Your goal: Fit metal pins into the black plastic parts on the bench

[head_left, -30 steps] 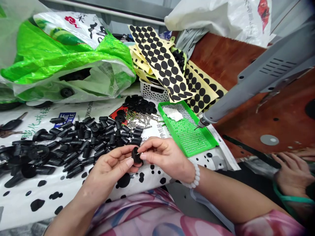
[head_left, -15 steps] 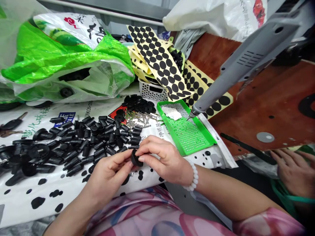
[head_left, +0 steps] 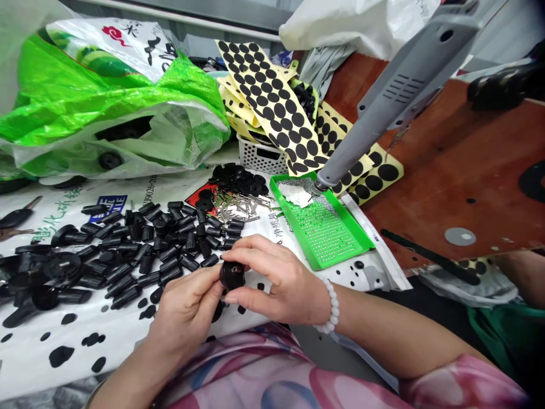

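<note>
A round black plastic part (head_left: 232,276), shaped like a knob, is held between my two hands above the front of the sheet. My left hand (head_left: 187,304) pinches its left side with thumb and index finger. The fingers and thumb of my right hand (head_left: 276,278) curve around its right side. A small hole or metal spot shows on its face; its underside is hidden. Left of my hands lies a pile of black ribbed cylindrical parts (head_left: 170,241). Flat metal pieces (head_left: 238,209) lie beyond, next to small black discs (head_left: 242,180).
A green tray (head_left: 363,245) holds rows of tiny screws, and a grey electric screwdriver (head_left: 374,108) hangs over it. Sticker sheets (head_left: 276,108) lean on a white basket (head_left: 261,156). A green bag (head_left: 119,119) stands back left. Another person's arm (head_left: 522,275) shows at right.
The black part has turned so its face points more toward me, and my right thumb and fingers have spread wider around it. The other person's hand at right has left the view.
</note>
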`<state>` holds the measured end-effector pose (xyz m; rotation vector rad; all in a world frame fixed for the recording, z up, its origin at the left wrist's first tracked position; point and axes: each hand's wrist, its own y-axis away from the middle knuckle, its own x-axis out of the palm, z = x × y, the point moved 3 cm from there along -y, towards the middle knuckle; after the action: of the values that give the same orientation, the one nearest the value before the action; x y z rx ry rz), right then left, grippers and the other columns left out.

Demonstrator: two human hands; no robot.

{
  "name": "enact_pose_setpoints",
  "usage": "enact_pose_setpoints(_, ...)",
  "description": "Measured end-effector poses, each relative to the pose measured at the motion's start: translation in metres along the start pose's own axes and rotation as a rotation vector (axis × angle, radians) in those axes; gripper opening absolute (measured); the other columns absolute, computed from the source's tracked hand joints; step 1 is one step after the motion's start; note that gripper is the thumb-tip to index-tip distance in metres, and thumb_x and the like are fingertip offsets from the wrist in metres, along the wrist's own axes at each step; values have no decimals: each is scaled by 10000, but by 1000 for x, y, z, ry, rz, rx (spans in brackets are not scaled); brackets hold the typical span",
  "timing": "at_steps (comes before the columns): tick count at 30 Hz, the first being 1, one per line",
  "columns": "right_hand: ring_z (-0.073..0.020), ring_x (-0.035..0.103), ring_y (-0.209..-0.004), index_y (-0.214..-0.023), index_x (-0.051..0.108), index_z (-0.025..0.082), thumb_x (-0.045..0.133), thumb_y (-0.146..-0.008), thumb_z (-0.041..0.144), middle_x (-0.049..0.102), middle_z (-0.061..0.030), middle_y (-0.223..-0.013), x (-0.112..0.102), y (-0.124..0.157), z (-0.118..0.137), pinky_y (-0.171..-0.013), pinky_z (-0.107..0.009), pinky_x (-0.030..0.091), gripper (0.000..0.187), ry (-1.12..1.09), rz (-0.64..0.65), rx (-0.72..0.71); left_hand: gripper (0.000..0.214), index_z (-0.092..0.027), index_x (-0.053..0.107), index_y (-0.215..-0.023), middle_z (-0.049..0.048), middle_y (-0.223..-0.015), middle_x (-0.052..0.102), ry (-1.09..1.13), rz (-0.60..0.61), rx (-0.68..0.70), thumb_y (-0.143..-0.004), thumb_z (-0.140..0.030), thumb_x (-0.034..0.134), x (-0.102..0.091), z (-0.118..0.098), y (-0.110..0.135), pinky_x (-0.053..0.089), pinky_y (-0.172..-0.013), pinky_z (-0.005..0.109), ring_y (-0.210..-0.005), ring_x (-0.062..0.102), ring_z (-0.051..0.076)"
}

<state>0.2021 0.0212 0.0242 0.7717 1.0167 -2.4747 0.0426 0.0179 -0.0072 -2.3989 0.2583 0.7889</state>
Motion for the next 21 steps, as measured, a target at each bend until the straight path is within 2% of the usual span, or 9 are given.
enact_pose_setpoints(3,-188,581,-964,-1138,556,51,579,-867,332,593,-169,-1047,4,3,3,-841,-313,521,390,17,-50,-19,216,-220,684,-923,-43,-590,640,6,-31,3,-834,-152,500,0,2,2,459,-492,155,-457,569,80)
enact_pose_setpoints(7,-185,587,-969,-1153,549,73,580,-863,364,599,-160,-1039,7,4,5,-846,-306,524,412,-15,-59,-17,226,-243,692,-930,-33,-581,651,9,10,-40,-823,-154,513,-2,5,3,485,-538,190,-498,609,111)
enact_pose_setpoints(13,-180,589,-949,-1148,542,88,615,-838,292,596,-147,-1025,2,0,11,-834,-286,526,378,-36,-98,-53,238,-258,695,-951,17,-814,735,87,74,-72,-827,-175,510,-7,6,1,503,-600,225,-684,680,161)
enact_pose_setpoints(17,-193,586,-954,-1165,522,57,607,-833,277,584,-168,-1027,3,-1,13,-826,-292,528,407,-33,-57,-69,221,-255,700,-909,-3,-724,714,131,104,-76,-830,-172,511,-9,6,1,475,-550,204,-577,636,126)
enact_pose_setpoints(21,-187,588,-928,-1185,511,75,570,-861,325,588,-154,-1012,3,-1,15,-784,-291,538,413,-7,-31,-68,220,-260,704,-878,-17,-672,703,146,90,-85,-826,-164,512,-10,4,3,465,-520,201,-520,610,117)
